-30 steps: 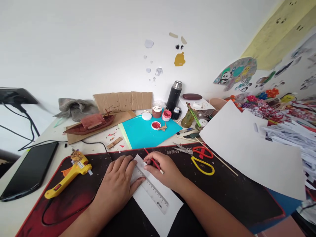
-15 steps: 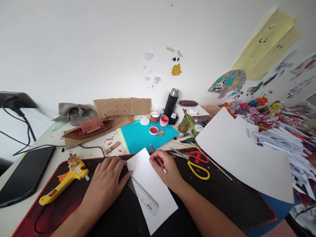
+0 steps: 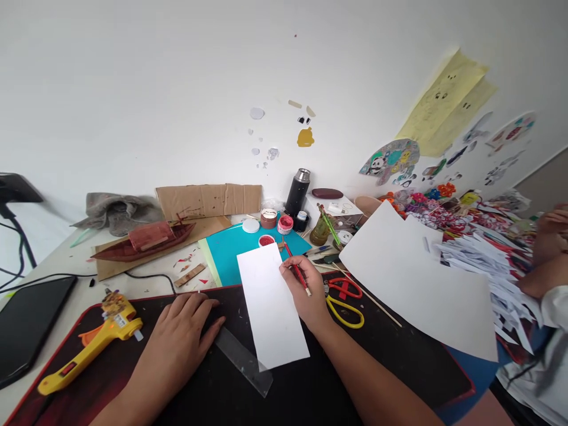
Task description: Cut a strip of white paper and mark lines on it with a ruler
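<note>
My right hand [image 3: 308,296] holds a red pencil [image 3: 300,272] and pinches the right edge of a white paper strip [image 3: 270,313], which is lifted off the mat at its upper end. The strip's lower end overlaps part of a clear plastic ruler [image 3: 242,358]. My left hand [image 3: 184,328] lies on the black mat [image 3: 213,396] with fingers stretched out, its thumb at the ruler's upper end. Whether that thumb presses on the ruler, I cannot tell. Scissors [image 3: 346,302] with red and yellow handles lie right of my right hand, their blades mostly hidden.
A yellow glue gun [image 3: 95,340] and a black phone [image 3: 35,325] lie left. Behind are a model boat [image 3: 146,241], blue paper [image 3: 231,248], paint jars [image 3: 284,223] and a flask [image 3: 298,192]. A large white sheet [image 3: 412,278] lies right. Another person's arm [image 3: 548,254] shows far right.
My right hand has lifted the paper strip and drawn it off most of the ruler, which is now uncovered on the mat. My left hand stays down. Another person has come into view at right.
</note>
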The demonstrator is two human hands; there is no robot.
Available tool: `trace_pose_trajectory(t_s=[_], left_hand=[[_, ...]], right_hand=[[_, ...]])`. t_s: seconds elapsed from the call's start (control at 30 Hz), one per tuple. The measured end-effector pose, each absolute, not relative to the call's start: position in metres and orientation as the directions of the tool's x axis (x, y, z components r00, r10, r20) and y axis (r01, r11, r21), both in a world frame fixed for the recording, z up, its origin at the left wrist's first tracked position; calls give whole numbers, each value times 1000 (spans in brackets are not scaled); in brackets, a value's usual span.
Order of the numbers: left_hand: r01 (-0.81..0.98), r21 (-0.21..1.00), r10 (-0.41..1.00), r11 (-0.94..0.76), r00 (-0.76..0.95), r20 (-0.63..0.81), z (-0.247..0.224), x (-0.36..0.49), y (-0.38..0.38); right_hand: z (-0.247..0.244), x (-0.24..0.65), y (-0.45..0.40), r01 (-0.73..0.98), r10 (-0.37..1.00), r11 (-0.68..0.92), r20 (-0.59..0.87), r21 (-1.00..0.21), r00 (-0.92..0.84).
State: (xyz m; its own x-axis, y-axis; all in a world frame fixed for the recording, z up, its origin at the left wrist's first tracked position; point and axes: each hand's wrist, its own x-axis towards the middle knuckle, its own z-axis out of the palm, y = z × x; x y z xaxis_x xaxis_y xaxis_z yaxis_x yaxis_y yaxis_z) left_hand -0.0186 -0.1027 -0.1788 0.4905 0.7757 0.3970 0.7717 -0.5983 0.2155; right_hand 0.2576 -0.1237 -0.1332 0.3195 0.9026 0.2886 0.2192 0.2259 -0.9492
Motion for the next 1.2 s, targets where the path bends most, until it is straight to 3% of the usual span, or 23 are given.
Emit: trace_pose_trajectory(t_s=[0.43, 0.67, 0.93, 1.2], left_hand=[[624, 532, 820, -572, 430, 378, -174, -20, -99], [456, 827, 914, -329, 374, 157, -169, -17, -103], [284, 943, 928, -171, 368, 58, -144, -8, -106], [224, 967, 931, -118, 364, 29, -146, -8, -108]], right_hand=[[-133, 247, -106, 64, 929, 194, 205, -979, 309], [-125, 229, -99, 5, 945, 240, 234, -971, 229], [-131, 219, -101, -44, 969, 192, 182, -980, 170], [-140, 231, -96, -148, 986, 90, 67, -985, 153]])
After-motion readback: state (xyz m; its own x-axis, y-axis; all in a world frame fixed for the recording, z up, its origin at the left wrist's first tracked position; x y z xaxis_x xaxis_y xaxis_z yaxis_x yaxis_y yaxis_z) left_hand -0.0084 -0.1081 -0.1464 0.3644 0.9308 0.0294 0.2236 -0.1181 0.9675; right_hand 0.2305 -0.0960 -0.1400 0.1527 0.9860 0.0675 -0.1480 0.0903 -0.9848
